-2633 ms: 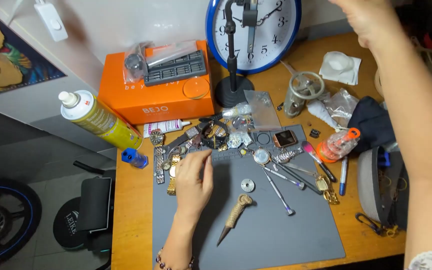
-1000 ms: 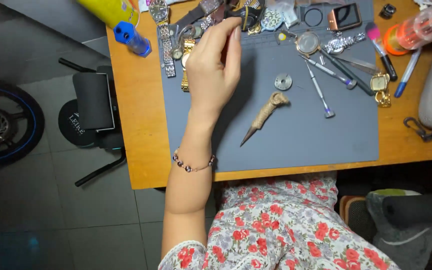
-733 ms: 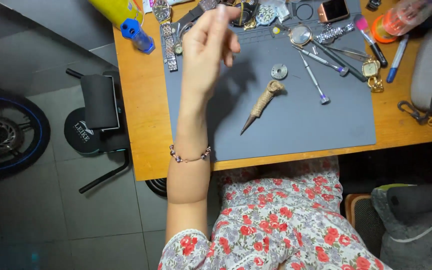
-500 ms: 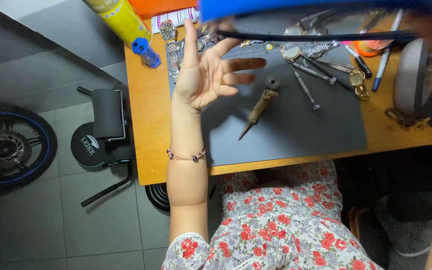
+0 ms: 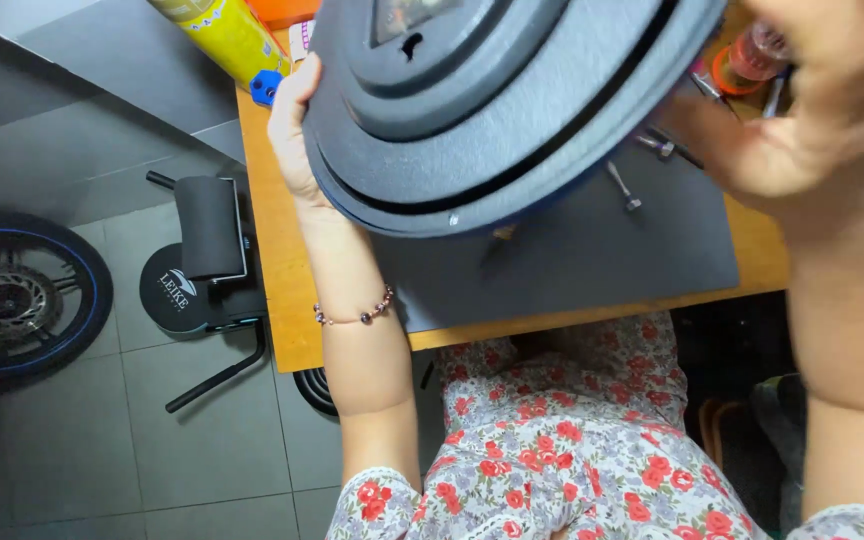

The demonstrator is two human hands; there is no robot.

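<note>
A big round wall clock [image 5: 492, 110] fills the top of the head view, its dark grey ringed back turned to me and a thin blue rim showing. My left hand [image 5: 292, 130] holds its left edge, with a bead bracelet [image 5: 357, 315] on that wrist. My right hand [image 5: 812, 100], close and blurred, grips its right edge. The clock hangs above the grey work mat [image 5: 602, 250] and hides most of the small parts lying on it.
The mat lies on a wooden desk [image 5: 272, 280]. A yellow spray can [image 5: 217, 35] with a blue cap lies at the back left, an orange-capped bottle [image 5: 742, 65] at the right, and a thin metal tool [image 5: 622, 185] on the mat. On the tiled floor sit a black stand [image 5: 202, 250] and a wheel [image 5: 12, 300].
My left hand rose off the mat and turned palm up. The clock came down in front of me, and both hands now hold its edges.
</note>
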